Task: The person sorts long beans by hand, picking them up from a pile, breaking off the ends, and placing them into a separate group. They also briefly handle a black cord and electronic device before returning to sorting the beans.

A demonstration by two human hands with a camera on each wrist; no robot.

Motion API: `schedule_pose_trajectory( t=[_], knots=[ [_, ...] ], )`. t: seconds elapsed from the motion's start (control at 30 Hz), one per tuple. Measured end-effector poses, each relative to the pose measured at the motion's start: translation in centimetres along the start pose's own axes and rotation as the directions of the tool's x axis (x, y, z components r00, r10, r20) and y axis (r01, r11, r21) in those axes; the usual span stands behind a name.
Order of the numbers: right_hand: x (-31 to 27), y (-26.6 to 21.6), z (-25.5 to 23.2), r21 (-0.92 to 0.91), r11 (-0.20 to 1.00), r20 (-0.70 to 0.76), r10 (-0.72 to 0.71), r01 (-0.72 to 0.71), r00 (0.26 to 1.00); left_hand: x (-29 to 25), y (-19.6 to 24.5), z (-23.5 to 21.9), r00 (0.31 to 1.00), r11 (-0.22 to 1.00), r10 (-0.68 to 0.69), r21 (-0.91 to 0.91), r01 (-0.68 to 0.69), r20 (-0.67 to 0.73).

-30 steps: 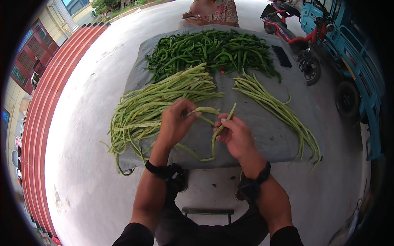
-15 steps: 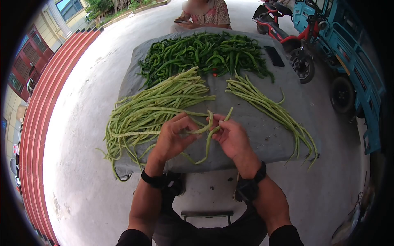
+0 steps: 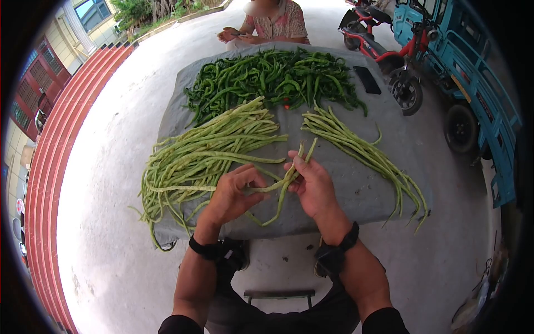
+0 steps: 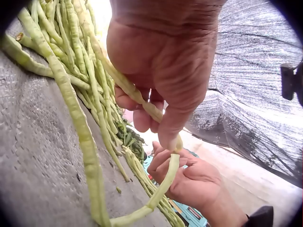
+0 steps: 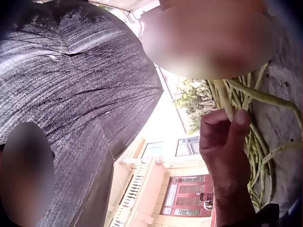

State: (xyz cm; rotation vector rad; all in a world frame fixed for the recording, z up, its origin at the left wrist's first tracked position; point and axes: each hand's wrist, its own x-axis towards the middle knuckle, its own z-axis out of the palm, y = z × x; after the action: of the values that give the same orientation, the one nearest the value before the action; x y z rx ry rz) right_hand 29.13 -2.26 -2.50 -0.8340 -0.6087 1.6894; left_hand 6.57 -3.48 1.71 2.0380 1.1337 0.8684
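Observation:
My left hand pinches a long pale-green bean whose left part lies over the large bean pile. Just right of it, my right hand holds the upper ends of beans between thumb and fingers, with one bean hanging down to the grey cloth. In the left wrist view, the left hand has thumb and fingers round a bean, close to the right hand. The right wrist view shows the left hand pinching a bean's end; a blur covers part of that view.
Dark green peppers cover the cloth's far side. A smaller bean bundle lies at the right, with a black phone beyond it. Another person sits across the table. Red and blue vehicles stand at the right.
The bean in my left hand now reaches my right fingers, its end beside the other bean there. The left hand has lowered slightly. The seated person's hands have moved apart.

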Motion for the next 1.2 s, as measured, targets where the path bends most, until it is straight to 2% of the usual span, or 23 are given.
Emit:
schedule_pose_trajectory(
  t=[0.23,0.33,0.53,0.63,0.83,1.03,1.2],
  knots=[
    [-0.2,-0.6,0.3,0.09,0.992,0.012,-0.089,0.088,0.996,0.2,0.5,0.1,1.0,0.999,0.011,0.037,-0.01,-0.029],
    [-0.3,-1.0,0.6,0.103,0.986,0.022,-0.136,0.133,0.99,0.3,0.5,0.3,0.997,1.0,0.018,0.011,-0.018,-0.075],
    [-0.1,-0.9,0.4,0.112,0.981,0.069,-0.169,0.161,0.983,0.4,0.2,1.8,0.975,0.997,-0.069,-0.049,0.06,-0.212],
    [-0.1,-1.2,0.4,0.09,0.979,0.056,-0.19,0.184,0.98,0.4,0.5,1.6,0.974,0.999,-0.049,-0.009,0.048,-0.222],
    [0.1,-1.7,-0.1,0.064,0.97,0.031,-0.236,0.233,0.971,0.3,0.6,-0.1,0.965,0.979,0.06,0.202,-0.007,-0.255],
    [0.0,-2.0,0.1,0.067,0.966,0.011,-0.251,0.249,0.968,0.3,0.7,0.0,0.965,0.977,0.09,0.209,-0.037,-0.248],
    [0.4,-3.2,-0.8,0.053,0.945,-0.014,-0.323,0.323,0.946,0.0,0.8,-1.3,0.951,0.924,0.109,0.383,0.011,-0.291]
  ],
)
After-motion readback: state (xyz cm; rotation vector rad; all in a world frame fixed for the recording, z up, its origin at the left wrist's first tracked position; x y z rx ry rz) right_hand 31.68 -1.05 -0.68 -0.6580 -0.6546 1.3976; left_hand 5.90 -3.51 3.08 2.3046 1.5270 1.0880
